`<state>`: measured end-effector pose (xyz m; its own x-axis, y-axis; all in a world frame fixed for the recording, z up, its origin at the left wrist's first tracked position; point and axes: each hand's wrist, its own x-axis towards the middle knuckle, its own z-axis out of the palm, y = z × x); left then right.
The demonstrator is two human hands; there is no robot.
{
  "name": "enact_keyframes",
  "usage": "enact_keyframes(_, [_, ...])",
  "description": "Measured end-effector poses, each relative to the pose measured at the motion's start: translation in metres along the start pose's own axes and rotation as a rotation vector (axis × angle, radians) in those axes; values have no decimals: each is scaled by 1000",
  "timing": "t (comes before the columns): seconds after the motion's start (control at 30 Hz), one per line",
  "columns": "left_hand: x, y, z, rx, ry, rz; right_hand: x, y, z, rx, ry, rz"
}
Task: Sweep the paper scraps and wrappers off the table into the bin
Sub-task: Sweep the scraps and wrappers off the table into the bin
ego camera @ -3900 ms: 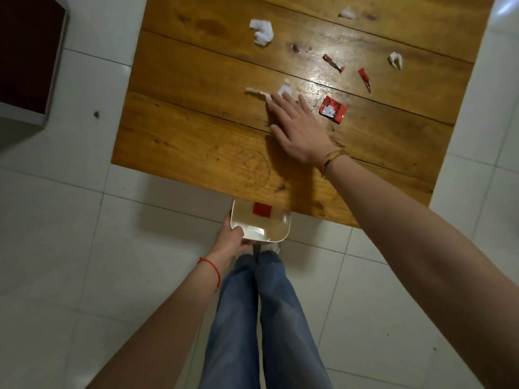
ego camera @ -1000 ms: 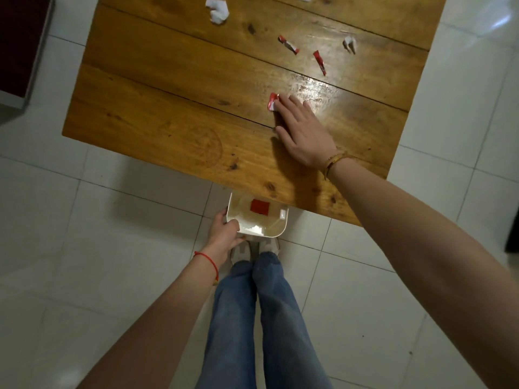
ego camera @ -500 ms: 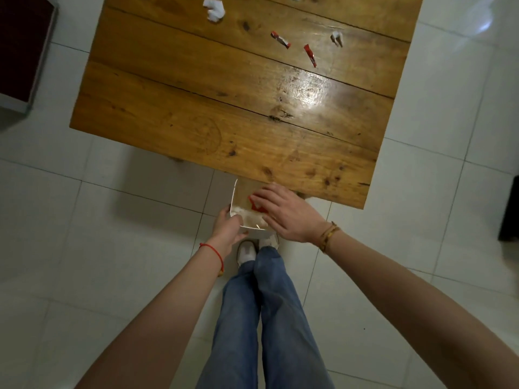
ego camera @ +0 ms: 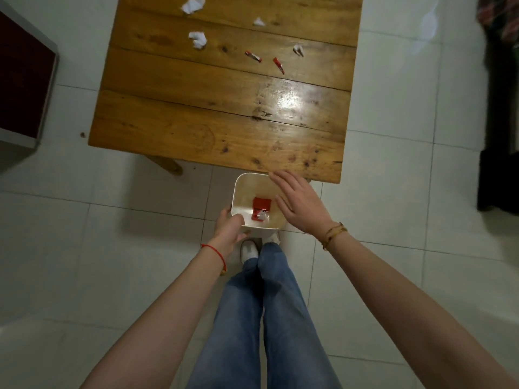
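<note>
Gripping the white bin (ego camera: 238, 183) just below the desk (ego camera: 196, 130) edge, the left hand (ego camera: 229, 228) hides its near corner. Right hand (ego camera: 300, 204), fingers released and empty, has left the desk and covers the bin's right rim. Red wrapper (ego camera: 261, 204), previously under that hand, now lies inside; paper scraps (ego camera: 198, 39) remain far back, one cut off by the frame.

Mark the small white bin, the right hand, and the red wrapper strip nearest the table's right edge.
Small white bin (ego camera: 238, 189): head view, bare left wall.
Right hand (ego camera: 302, 204): head view, back of hand.
Red wrapper strip (ego camera: 278, 65): head view, its middle.
</note>
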<state>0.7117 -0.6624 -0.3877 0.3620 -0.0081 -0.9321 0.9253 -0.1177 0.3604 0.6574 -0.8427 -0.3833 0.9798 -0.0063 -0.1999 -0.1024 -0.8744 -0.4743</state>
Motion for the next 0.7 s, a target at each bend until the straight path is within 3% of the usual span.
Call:
enact_keyframes(0.27, [-83,24,11,198,-64,154,-60,-23,-71,195,301,254])
enact_keyframes(0.7, [-168,44,121,341,-185,220,-127,37,-172,204,429,325])
